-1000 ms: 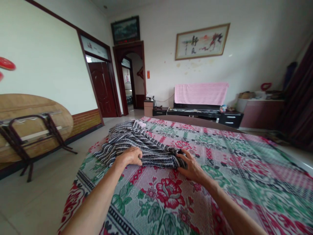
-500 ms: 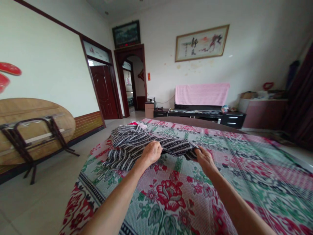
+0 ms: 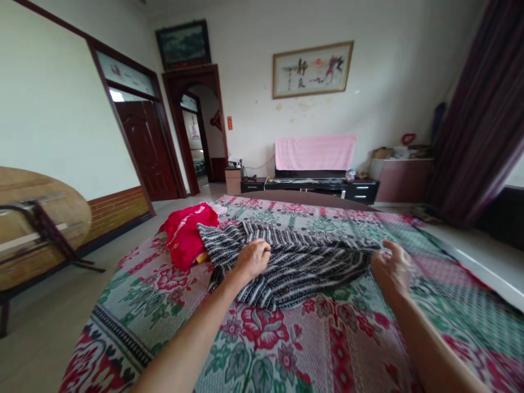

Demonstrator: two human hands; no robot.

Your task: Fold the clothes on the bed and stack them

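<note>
Striped cloth [image 3: 311, 267], black and white, mid-frame, on the flowered cover [image 3: 282, 355]. Left hand [image 3: 254, 259], center of frame: fingers curled shut, seem to pinch the cloth's upper edge. Right hand [image 3: 391, 267], right of center: blurred, thumb and fingers look closed on the cloth's right end; exact grip, can't tell.

Why held so: hands wide apart along one edge, so that stretch is drawn nearly straight between them, probably to keep it taut and level. Rest of cloth slopes down toward the bottom of the frame in slanting stripes, likely resting on the cover so it carries the weight; whether the part by the right hand is lifted, can't tell. Left end bunched, past the left hand, outside either grip.

Red cloth [image 3: 186, 234] heaped left of center, right up against the striped cloth's left end, maybe touching; overlap unclear. Small pale cloth [image 3: 220, 208] just behind it. Pink towel [image 3: 315, 153] at upper center, draped over something dark, likely against dust.

Edges: cover's left edge drops off toward lower left, red cloth near that side; far edge meets a brown rounded rim [image 3: 303, 197]. Room: cover stretches on to the right of the right hand, and between striped cloth and bottom of frame. Tightest side is left, because of the red cloth. Folding table [image 3: 45, 224] at left edge of frame, well apart from both hands.
</note>
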